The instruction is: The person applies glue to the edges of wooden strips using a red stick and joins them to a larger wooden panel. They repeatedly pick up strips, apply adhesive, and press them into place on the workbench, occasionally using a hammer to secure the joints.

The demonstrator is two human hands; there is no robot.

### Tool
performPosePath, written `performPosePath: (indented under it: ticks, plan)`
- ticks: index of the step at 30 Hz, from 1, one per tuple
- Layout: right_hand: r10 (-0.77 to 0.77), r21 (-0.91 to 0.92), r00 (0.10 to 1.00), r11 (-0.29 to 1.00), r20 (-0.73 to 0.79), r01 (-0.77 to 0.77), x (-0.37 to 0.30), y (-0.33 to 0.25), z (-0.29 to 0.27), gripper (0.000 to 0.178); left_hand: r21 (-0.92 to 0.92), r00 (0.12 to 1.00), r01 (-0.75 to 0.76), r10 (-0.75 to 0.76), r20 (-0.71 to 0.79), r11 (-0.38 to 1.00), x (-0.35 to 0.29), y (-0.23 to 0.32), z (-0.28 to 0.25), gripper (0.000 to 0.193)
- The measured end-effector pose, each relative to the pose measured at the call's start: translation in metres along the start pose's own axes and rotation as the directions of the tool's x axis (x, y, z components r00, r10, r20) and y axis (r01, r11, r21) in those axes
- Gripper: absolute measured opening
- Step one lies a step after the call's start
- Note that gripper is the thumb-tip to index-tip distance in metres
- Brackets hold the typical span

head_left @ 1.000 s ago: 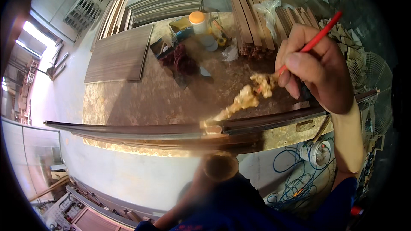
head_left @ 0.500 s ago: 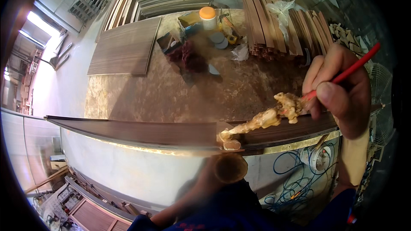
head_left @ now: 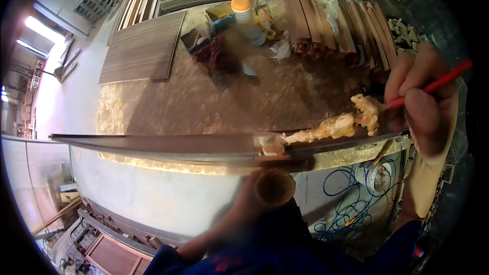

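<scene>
My right hand [head_left: 425, 99] is closed around the thin red handle of a stick-like glue brush [head_left: 331, 127], its lower length caked with lumpy tan glue. The tip of the brush points left, at a pale, wet-looking joint [head_left: 270, 143] on a long dark-brown wooden piece [head_left: 153, 143]. This piece lies along the near edge of the workbench. My left hand [head_left: 247, 191], blurred, is wrapped around a round cup [head_left: 275, 187] with a brownish inside, just below the joint. What the cup holds cannot be made out.
On the workbench [head_left: 204, 112] are a wood-grain panel [head_left: 142, 48], a dark red cloth [head_left: 221, 56], an orange-lidded jar [head_left: 241, 10] and a hammer [head_left: 266, 16]. Stacked wood strips [head_left: 316, 20] lie at the far right. Below, blue hose [head_left: 336, 198] coils beside a white bucket [head_left: 374, 175].
My right hand has moved right with the brush, and the brush tip has slid right along the joint. The left hand and cup stay nearly in place. The view has tilted slightly.
</scene>
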State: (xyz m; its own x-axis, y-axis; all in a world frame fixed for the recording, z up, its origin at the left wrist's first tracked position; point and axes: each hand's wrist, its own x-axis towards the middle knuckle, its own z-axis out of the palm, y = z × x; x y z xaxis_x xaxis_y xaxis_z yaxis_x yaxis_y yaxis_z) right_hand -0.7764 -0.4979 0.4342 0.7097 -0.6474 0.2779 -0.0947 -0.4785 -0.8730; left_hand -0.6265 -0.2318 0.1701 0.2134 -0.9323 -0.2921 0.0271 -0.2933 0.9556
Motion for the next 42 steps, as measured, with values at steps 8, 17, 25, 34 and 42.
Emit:
performPosePath:
  ticks: [8, 17, 25, 34, 42]
  plan:
    - [-0.260, -0.007, 0.965, 0.965, -0.015, 0.260, -0.109, -0.009, -0.069, 0.021, 0.146, 0.992, 0.012, 0.006, -0.123, 0.989, -0.024, 0.030, 0.056, 0.069]
    - [-0.210, -0.097, 0.975, 0.971, 0.074, 0.217, -0.323, 0.030, -0.115, 0.020, 0.234, 0.954, -0.281, 0.297, -0.036, 0.931, -0.010, 0.032, 0.243, 0.076]
    - [-0.049, -0.266, 0.970, 0.964, -0.237, -0.016, -0.421, 0.089, -0.238, 0.011, 0.260, 0.860, -0.508, 0.499, 0.105, 0.821, 0.022, 0.071, 0.416, 0.078]
    - [0.499, 0.528, 0.601, 0.837, -0.624, -0.147, -0.480, 0.167, -0.392, 0.015, 0.130, 0.917, -0.385, 0.364, 0.162, 0.914, 0.112, 0.080, 0.530, 0.074]
    - [0.664, 0.633, 0.530, 0.723, -0.527, -0.276, -0.484, 0.203, -0.491, 0.012, 0.092, 0.944, -0.305, 0.288, 0.159, 0.948, 0.160, 0.144, 0.620, 0.064]
